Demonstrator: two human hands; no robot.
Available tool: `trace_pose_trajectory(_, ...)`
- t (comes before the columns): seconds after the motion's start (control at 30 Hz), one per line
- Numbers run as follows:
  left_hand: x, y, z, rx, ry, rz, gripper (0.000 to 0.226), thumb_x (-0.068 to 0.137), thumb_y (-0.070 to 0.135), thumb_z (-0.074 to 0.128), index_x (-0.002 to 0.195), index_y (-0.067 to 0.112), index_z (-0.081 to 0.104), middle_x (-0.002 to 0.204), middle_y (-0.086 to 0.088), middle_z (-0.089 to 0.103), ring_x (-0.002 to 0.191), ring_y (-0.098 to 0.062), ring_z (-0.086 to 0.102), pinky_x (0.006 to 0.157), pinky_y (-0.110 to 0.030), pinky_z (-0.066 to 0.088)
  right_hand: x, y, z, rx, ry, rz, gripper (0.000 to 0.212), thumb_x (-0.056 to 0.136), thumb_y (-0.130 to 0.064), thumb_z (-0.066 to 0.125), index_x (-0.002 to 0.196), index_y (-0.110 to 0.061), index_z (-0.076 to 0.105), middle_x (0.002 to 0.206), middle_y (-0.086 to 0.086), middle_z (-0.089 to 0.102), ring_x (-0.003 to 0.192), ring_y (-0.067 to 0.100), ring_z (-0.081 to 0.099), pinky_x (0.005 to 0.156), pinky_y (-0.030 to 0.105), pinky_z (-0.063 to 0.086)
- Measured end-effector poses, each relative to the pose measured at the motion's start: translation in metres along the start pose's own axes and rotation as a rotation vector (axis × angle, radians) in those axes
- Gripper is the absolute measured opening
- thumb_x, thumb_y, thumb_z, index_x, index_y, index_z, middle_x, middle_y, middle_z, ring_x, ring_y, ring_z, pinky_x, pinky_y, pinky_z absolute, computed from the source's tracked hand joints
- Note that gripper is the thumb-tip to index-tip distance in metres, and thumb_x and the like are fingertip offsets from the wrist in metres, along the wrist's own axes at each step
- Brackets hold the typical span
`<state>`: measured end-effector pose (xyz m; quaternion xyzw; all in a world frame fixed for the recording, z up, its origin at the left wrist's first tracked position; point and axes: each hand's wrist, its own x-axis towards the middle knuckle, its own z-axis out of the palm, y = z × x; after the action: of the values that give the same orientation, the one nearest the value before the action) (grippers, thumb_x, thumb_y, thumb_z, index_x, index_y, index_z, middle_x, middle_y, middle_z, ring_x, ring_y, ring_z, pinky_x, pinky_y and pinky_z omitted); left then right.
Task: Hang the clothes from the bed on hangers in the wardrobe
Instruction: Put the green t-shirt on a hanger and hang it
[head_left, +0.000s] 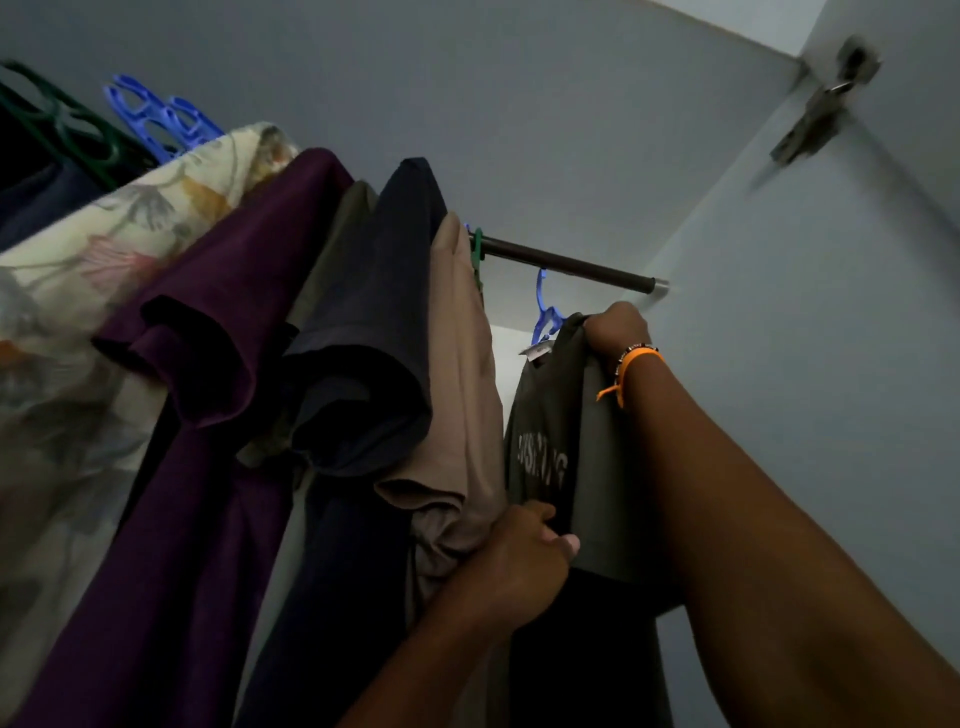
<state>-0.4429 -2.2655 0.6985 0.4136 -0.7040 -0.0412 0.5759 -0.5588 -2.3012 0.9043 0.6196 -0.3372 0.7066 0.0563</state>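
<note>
Two hands, left hand (524, 564) and right hand (618, 327), on grey shirt (550, 441) under wardrobe rail (566, 265).

A: Rail (566, 262): metal? 
B: Looks it. Dark brown matt coat, bare shiny silver cap at the end.

A: Hangers? 
B: Plastic, smooth w/ slight gloss: blue hanger (544, 312) on the rail, another blue one (156, 117) and a green one (57, 119) at far left.

A: Clothes? 
B: All soft matt cloth. Purple shirt (218, 332) plain knit, navy shirt (374, 332) same, beige top (462, 374) smooth. Floral garment (104, 244) printed, thinner-looking. Olive tee (561, 441) has pale lettering printed flat on it, plus a small white tag at the neck.

A: Walls (805, 415)? 
B: Smooth, matt, pale grey-blue panels. Hinge (826, 114) is blurred; looks like bare metal.

A: Wrist? 
B: Orange band (631, 366), cord or cloth, can't tell.
</note>
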Motion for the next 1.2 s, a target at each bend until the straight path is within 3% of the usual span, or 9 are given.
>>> trace_pose_trajectory(0.13,0.009,-0.004,-0.004,0.039,-0.008,0.009,0.043,0.097,0.008,0.048,0.137,-0.002,0.036,0.074,0.008,0.044,0.072,-0.012,0.051,0.067,-0.012,0.038,0.019,-0.014,0.004,0.038,0.021,-0.039,0.031,0.091,-0.01,0.049,0.115,0.009,0.055,0.124,0.026,0.056,0.117,0.038,0.052,0.091,0.036,0.042)
trace_pose_trajectory(0.37,-0.002,-0.002,-0.012,0.076,-0.01,-0.043,0.046,0.097,0.012,0.049,0.14,0.002,0.036,0.081,0.005,0.051,0.097,-0.017,0.054,0.088,-0.022,0.042,0.019,-0.023,-0.018,0.149,-0.039,0.007,0.037,0.093,-0.012,0.046,0.125,0.004,0.053,0.128,0.021,0.055,0.119,0.034,0.053,0.096,0.036,0.046)
trace_pose_trajectory(0.53,-0.02,0.014,-0.018,0.081,0.02,0.05,0.059,0.092,0.022,0.06,0.144,0.015,0.032,0.129,0.006,0.041,0.121,-0.007,0.041,0.088,-0.003,0.03,-0.004,-0.034,-0.026,0.449,-0.173,0.04,0.023,0.088,-0.001,0.046,0.105,0.012,0.056,0.074,0.014,0.053,0.074,0.023,0.053,0.065,0.034,0.044)
trace_pose_trajectory(0.63,-0.025,0.03,-0.017,-0.054,-0.017,0.052,0.066,0.092,0.012,0.059,0.147,0.012,0.023,0.122,0.01,0.042,0.11,-0.001,0.039,0.07,0.008,0.032,-0.024,-0.048,-0.023,0.604,-0.348,0.107,0.017,0.081,-0.018,0.059,0.089,-0.003,0.061,0.083,0.016,0.062,0.073,0.025,0.06,0.082,0.036,0.053)
trace_pose_trajectory(0.77,-0.036,0.037,-0.02,-0.024,-0.06,0.068,0.065,0.093,0.006,0.056,0.147,0.012,0.022,0.139,0.005,0.038,0.127,-0.006,0.038,0.098,-0.008,0.033,-0.064,-0.054,-0.02,0.631,-0.473,0.101,0.021,0.09,-0.025,0.055,0.1,-0.008,0.061,0.086,0.016,0.063,0.07,0.024,0.059,0.069,0.032,0.051)
trace_pose_trajectory(0.87,-0.059,0.04,-0.027,0.103,-0.118,-0.003,0.061,0.096,0.024,0.053,0.148,0.014,0.024,0.15,0.0,0.032,0.14,-0.018,0.03,0.112,-0.025,0.025,-0.108,-0.047,-0.018,0.573,-0.463,0.018,0.032,0.087,-0.014,0.055,0.115,0.001,0.057,0.103,0.027,0.064,0.082,0.031,0.062,0.07,0.036,0.052)
trace_pose_trajectory(0.97,-0.098,0.047,-0.037,0.05,-0.101,-0.015,0.06,0.095,0.026,0.054,0.148,0.022,0.026,0.153,0.002,0.029,0.14,-0.016,0.028,0.114,-0.028,0.025,-0.169,-0.039,-0.027,0.572,-0.477,0.058,0.024,0.091,-0.007,0.05,0.113,-0.001,0.057,0.104,0.024,0.065,0.085,0.029,0.061,0.075,0.04,0.051)
trace_pose_trajectory(1.1,-0.161,0.056,-0.054,-0.063,-0.15,-0.076,0.059,0.097,0.015,0.05,0.148,0.029,0.024,0.15,-0.003,0.034,0.135,-0.02,0.037,0.105,-0.03,0.035,-0.259,-0.038,-0.056,0.467,-0.529,0.162,0.014,0.093,-0.006,0.049,0.103,-0.01,0.059,0.085,0.008,0.063,0.069,0.016,0.059,0.057,0.024,0.051)
trace_pose_trajectory(1.2,-0.216,0.064,-0.068,-0.131,-0.166,-0.148,0.053,0.097,0.014,0.05,0.145,0.026,0.03,0.142,-0.005,0.043,0.127,-0.02,0.045,0.098,-0.032,0.041,-0.318,-0.047,-0.087,0.413,-0.555,0.307,0.019,0.095,-0.008,0.048,0.107,-0.009,0.062,0.097,0.004,0.063,0.084,0.014,0.06,0.07,0.021,0.051)
